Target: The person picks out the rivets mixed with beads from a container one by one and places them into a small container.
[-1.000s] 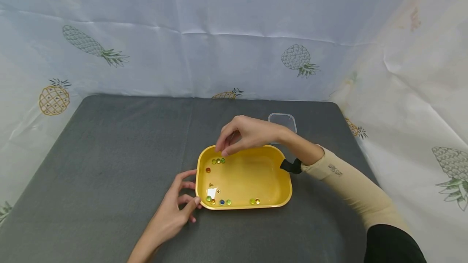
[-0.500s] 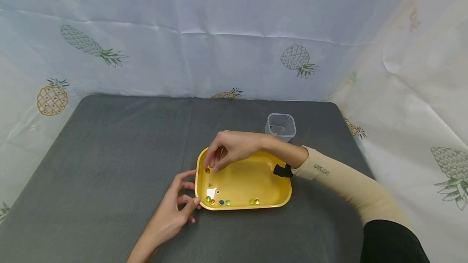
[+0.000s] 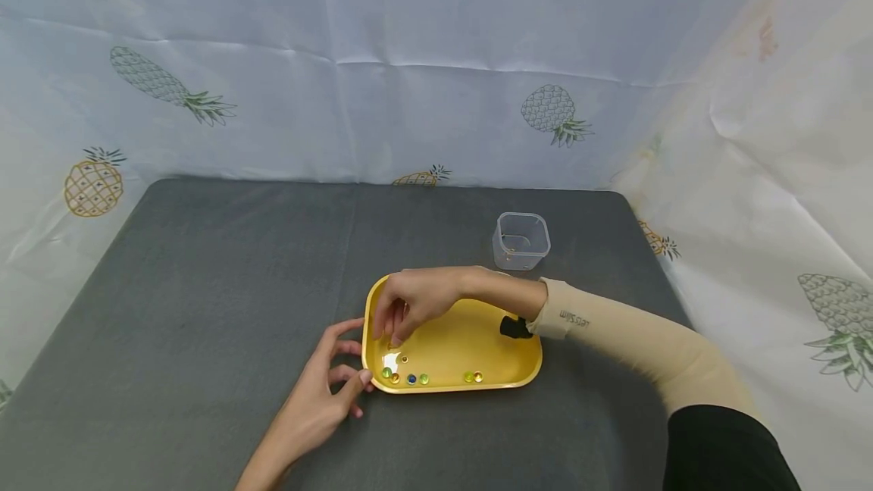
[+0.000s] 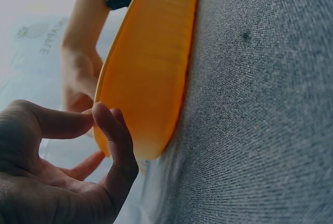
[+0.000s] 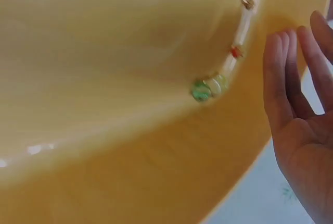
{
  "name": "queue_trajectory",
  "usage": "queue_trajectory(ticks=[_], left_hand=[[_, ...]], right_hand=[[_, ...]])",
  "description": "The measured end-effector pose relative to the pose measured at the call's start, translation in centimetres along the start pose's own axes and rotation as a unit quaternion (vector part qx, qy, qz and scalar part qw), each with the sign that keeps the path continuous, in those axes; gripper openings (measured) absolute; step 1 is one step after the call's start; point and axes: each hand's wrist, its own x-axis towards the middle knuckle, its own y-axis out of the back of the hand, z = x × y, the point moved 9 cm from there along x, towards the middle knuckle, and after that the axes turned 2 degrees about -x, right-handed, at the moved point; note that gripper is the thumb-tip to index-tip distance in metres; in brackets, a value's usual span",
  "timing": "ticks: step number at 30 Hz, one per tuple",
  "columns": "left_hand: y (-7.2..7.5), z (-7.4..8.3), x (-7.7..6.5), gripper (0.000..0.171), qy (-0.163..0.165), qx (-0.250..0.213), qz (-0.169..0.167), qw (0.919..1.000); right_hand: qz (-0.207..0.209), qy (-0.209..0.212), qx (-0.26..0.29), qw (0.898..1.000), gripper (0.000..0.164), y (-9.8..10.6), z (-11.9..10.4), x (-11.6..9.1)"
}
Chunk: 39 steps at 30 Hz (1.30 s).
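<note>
A shallow yellow tray (image 3: 470,351) lies on the grey table. My left hand (image 3: 326,389) grips its left end, thumb on the rim and fingers along the outer wall. My right hand (image 3: 419,301) reaches down into the tray's left end, fingertips close to the floor beside a small brass-coloured piece (image 5: 247,3). In the right wrist view its fingers are fairly straight with nothing seen between them. A green bead (image 5: 201,90) and a red bead (image 5: 237,51) lie along the tray's inner edge there; the hand hides them in the head view. A blue bead (image 3: 411,379) lies at the near edge.
Behind the tray stands a clear plastic container (image 3: 521,242) with a few tiny bits inside. More glass beads (image 3: 474,376) lie along the tray's near edge. The table (image 3: 259,264) meets a pineapple-print cloth (image 3: 436,59) at its back and sides.
My right hand has moved down and toward me along the tray's left end, passing the green beads and then the red one. The clear container came into full view. My left hand stays put.
</note>
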Motion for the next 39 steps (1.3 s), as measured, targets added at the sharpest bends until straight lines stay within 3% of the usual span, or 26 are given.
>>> queue_trajectory(ticks=[15, 39], left_hand=[[0.0, 0.0, -0.1, 0.070, 0.003, -0.006, 0.001, 1.0000], [0.0, 0.1, -0.2, 0.069, -0.007, -0.005, 0.000, 1.0000]], right_hand=[[-0.005, -0.065, -0.041, 0.997, 0.023, -2.5, 2.0, 1.7], [0.011, -0.063, -0.093, 0.994, 0.008, -2.9, 2.0, 2.1]])
